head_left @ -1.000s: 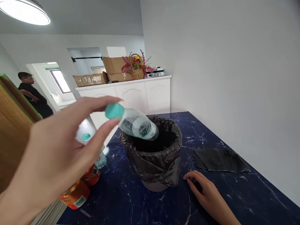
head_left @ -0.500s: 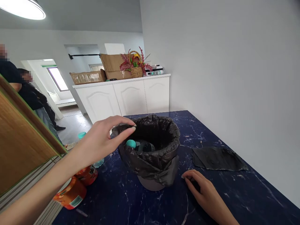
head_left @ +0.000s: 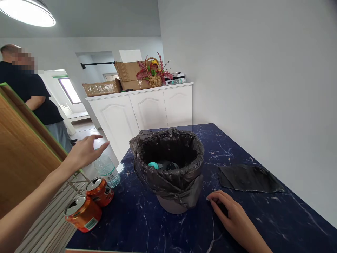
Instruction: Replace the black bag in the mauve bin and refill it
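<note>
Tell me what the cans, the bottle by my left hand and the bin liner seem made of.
Cans: probably thin metal, with shiny orange sides and silvery rims. Bottle: likely clear plastic, being see-through with a ridged base. Liner: apparently thin black plastic film, slightly glossy, crumpled in folds.

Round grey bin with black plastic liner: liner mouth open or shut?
Open. The black plastic liner hangs over the outside of the round grey bin, its mouth gaping; a teal bottle cap shows inside.

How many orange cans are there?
2: the nearer orange metal can at left on the blue marbled table; the farther one just behind it. The black-lined grey bin may hide more.
</note>
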`<state>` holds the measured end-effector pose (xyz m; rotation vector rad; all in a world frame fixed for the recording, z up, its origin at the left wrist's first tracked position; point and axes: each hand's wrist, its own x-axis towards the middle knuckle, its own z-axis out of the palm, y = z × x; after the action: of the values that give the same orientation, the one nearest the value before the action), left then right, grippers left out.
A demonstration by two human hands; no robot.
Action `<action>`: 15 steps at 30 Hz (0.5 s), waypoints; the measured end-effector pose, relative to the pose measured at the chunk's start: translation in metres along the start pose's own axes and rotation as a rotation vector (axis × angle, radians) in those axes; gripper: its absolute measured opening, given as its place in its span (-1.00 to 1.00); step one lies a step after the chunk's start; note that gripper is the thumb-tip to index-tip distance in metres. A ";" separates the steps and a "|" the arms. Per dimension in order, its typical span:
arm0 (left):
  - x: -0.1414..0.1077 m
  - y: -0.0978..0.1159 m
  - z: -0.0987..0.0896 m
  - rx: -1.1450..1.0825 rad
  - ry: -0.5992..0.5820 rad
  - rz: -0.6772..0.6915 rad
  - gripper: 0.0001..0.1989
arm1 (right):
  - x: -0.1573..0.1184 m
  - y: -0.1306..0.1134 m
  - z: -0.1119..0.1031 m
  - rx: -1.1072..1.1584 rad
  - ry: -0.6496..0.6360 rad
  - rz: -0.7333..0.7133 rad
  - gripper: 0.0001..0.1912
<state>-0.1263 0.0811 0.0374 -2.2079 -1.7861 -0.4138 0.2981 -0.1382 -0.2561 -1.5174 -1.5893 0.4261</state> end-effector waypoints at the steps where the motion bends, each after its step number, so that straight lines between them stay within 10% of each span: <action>1: -0.001 -0.007 0.007 0.012 -0.026 -0.003 -0.23 | 0.000 0.000 0.000 0.000 -0.003 0.003 -0.76; 9: -0.025 0.006 0.022 -0.044 0.021 0.035 -0.49 | 0.000 0.001 0.000 0.013 -0.023 0.021 -0.75; 15: -0.050 0.066 -0.032 -0.345 0.895 0.186 -0.62 | 0.002 0.000 -0.001 0.004 -0.012 0.009 -0.75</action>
<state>-0.0733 0.0106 0.0462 -1.8561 -1.0621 -1.4647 0.2989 -0.1367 -0.2554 -1.5218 -1.5907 0.4446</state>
